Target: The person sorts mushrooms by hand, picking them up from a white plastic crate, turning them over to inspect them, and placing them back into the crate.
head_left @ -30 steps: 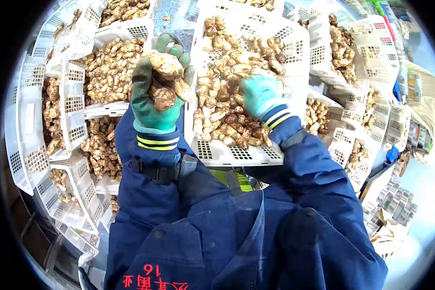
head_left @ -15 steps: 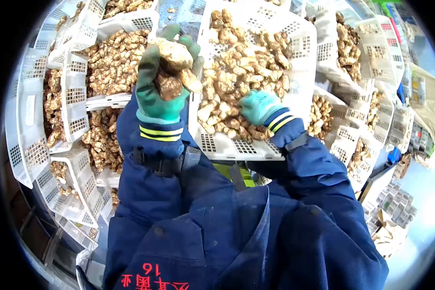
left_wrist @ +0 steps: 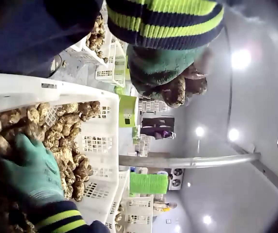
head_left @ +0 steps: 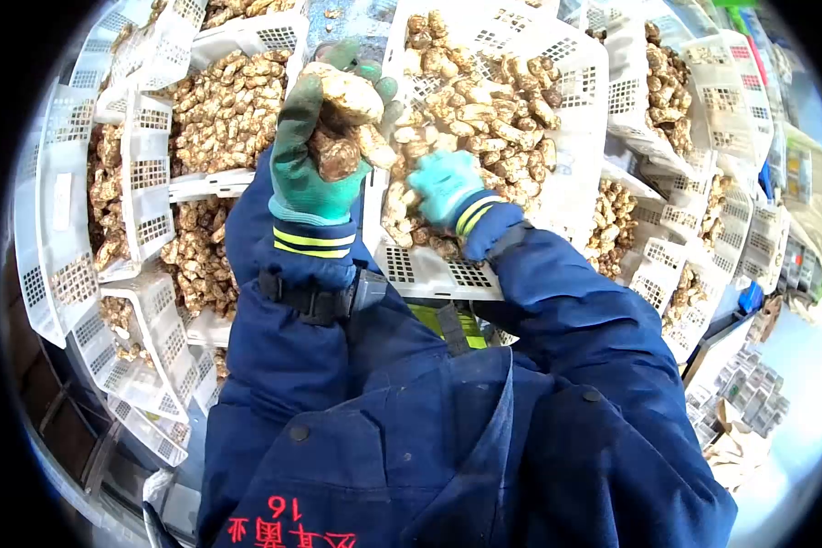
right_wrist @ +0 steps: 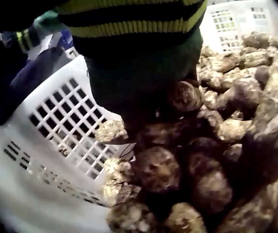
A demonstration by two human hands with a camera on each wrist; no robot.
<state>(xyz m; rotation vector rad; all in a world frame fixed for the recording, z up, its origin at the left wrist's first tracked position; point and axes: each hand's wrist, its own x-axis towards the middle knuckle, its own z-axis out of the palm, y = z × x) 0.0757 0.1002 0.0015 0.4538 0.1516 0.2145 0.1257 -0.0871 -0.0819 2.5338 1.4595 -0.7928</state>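
Note:
In the head view my left hand (head_left: 315,178), in a green glove, grips several brown-and-cream mushrooms (head_left: 350,96) above the left edge of a white crate. Its fingers curl up round them, and the left wrist view shows their brown caps (left_wrist: 174,92) jutting out past the glove. My gloved right hand (head_left: 446,187) is down among the loose mushrooms (head_left: 498,119) in the white crate (head_left: 575,183), towards its near left part. In the right wrist view, mushrooms (right_wrist: 157,170) lie close around this shadowed hand; its fingertips are hidden, and I cannot tell whether it holds one.
White perforated crates of mushrooms (head_left: 233,110) stand to the left, and further crates of mushrooms (head_left: 669,87) to the right. The working crate's near wall (head_left: 429,272) faces my body. Stacked grey trays (head_left: 749,393) are at the far right.
My right hand has moved left across the crate, from its right side to the near left part. The left hand keeps its mushrooms and shifts slightly right in the view.

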